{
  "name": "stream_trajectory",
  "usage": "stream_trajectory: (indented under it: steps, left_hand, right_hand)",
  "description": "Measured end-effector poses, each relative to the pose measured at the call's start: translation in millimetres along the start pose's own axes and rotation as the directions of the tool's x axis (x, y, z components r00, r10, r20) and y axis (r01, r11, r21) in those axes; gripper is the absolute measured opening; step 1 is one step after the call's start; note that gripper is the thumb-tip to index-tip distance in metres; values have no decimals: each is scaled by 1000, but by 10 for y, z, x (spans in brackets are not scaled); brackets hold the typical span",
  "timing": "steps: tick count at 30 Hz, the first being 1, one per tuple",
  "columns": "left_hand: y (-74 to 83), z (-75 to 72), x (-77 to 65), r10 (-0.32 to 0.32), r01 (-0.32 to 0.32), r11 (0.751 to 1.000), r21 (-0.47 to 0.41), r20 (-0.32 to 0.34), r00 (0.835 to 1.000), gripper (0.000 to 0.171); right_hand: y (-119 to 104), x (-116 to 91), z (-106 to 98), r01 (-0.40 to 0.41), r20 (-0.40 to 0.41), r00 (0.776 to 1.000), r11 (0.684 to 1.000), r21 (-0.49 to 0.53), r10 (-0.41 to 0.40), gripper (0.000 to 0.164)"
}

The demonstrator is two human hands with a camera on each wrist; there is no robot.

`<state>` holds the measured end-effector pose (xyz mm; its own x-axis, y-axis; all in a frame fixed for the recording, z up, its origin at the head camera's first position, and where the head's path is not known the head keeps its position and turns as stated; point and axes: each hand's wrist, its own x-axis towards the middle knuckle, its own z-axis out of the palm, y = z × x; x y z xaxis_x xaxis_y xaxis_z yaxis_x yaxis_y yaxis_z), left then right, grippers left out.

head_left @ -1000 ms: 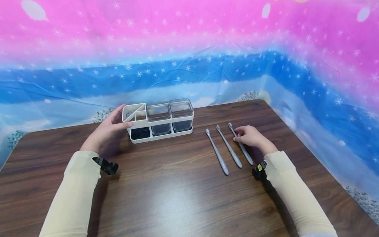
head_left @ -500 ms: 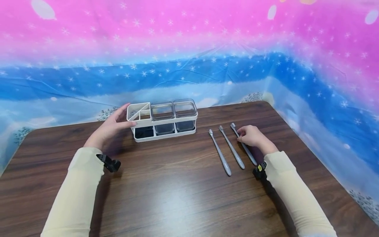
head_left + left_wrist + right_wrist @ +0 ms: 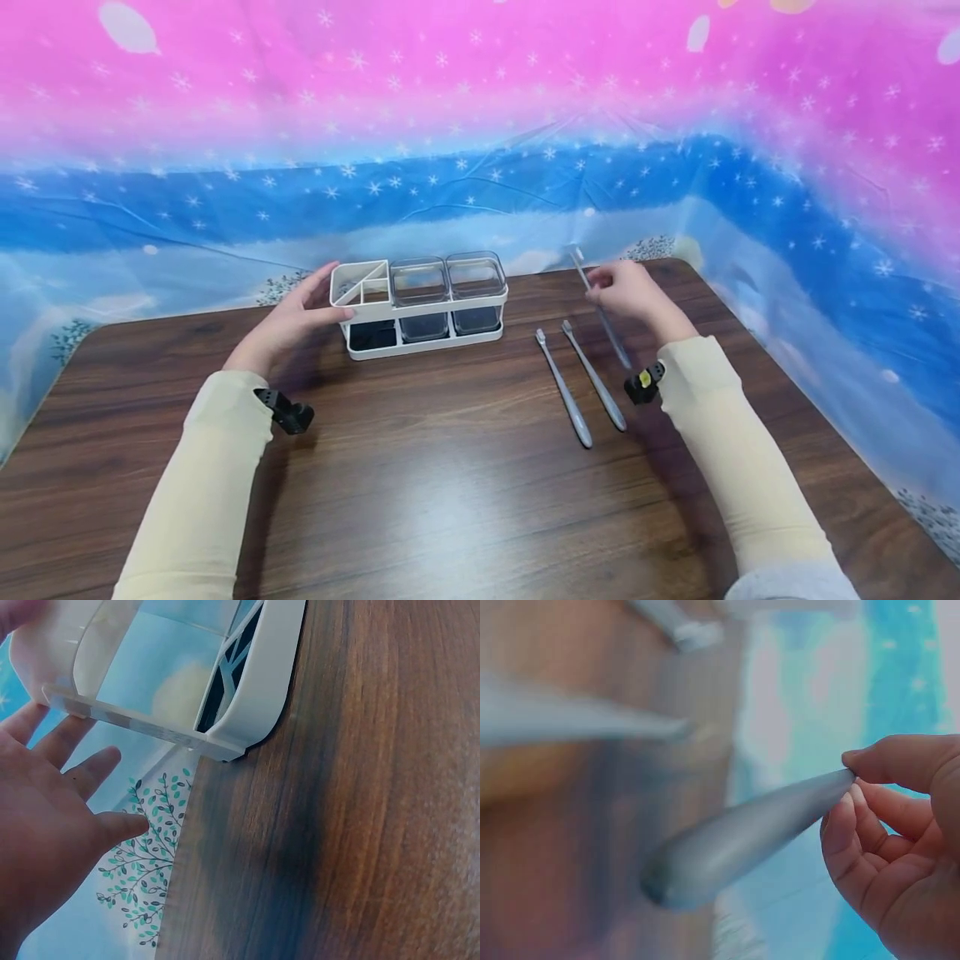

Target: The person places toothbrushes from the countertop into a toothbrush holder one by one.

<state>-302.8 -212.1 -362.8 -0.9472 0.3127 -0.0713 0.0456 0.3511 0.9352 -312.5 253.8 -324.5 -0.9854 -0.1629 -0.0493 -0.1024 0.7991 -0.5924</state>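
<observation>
Snowflake-print pink-and-blue cloth backdrop (image 3: 480, 187), dark wood-grain desk (image 3: 375, 467). So the slim grey, plastic-looking toothbrush (image 3: 612, 332) just came up off the desk; right grip (image 3: 630, 287) has it pinched narrow, bristle end up. Makes it one lifted, I'd say, with a matching grey toothbrush (image 3: 564, 389) and another grey toothbrush (image 3: 594, 377) lying left of that grip. Right forearm angles inward; left grip (image 3: 288, 325) holds its end of the white rack with clear cups (image 3: 420, 307), thumb in front.

Smooth plastic rack (image 3: 422, 309), glossy wood-grain table (image 3: 435, 467)
</observation>
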Motion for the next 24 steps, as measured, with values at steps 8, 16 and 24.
stream_trajectory:
  steps: [8,16,24]
  left_hand:
    - [11,11,-13,-1,1,1000,-19,-2,1000,92]
    - [16,30,1,6,-7,999,-47,-4,1000,93]
    - [27,23,-13,-1,1,999,-50,-7,1000,91]
  right_hand:
    - [-827,175,-184,111,-91,991,989,100,-102,37]
    - [-1493,348,-78,202,-186,968,964,175,-169,31]
    - [-2004,372,143,279,-218,947,938,206,-234,29]
